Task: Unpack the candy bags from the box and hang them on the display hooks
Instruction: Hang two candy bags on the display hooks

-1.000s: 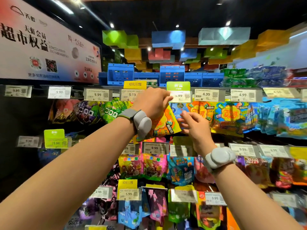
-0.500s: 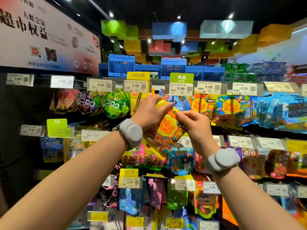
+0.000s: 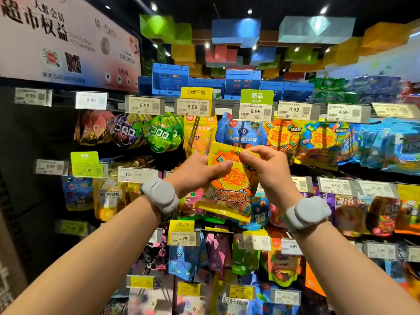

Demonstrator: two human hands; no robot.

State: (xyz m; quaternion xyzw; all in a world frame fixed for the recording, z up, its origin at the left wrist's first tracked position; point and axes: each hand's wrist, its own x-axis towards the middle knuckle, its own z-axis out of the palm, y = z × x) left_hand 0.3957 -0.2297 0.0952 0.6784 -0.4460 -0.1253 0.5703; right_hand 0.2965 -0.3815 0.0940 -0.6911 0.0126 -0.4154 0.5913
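Note:
I hold one yellow and orange candy bag (image 3: 231,185) in front of the display, at the height of the second row. My left hand (image 3: 200,172) grips its upper left side, thumb across the front. My right hand (image 3: 267,165) pinches its top edge by the hang hole. Both wrists wear grey bands. Matching orange and yellow bags (image 3: 281,137) hang on the top row hooks just above and to the right, under the 4.99 tag (image 3: 294,110). The box is out of view.
Rows of hooks with hanging candy bags fill the rack, each row fronted by price tags. Blue bags (image 3: 241,133) hang under the green NEW tag (image 3: 256,96). Blue crates (image 3: 170,79) stand on top. A large sign (image 3: 56,42) hangs at upper left.
Both hands have come down and away from the top row hooks with the yellow bag. The bag now sits lower, held upright and facing me, with both hands at its top.

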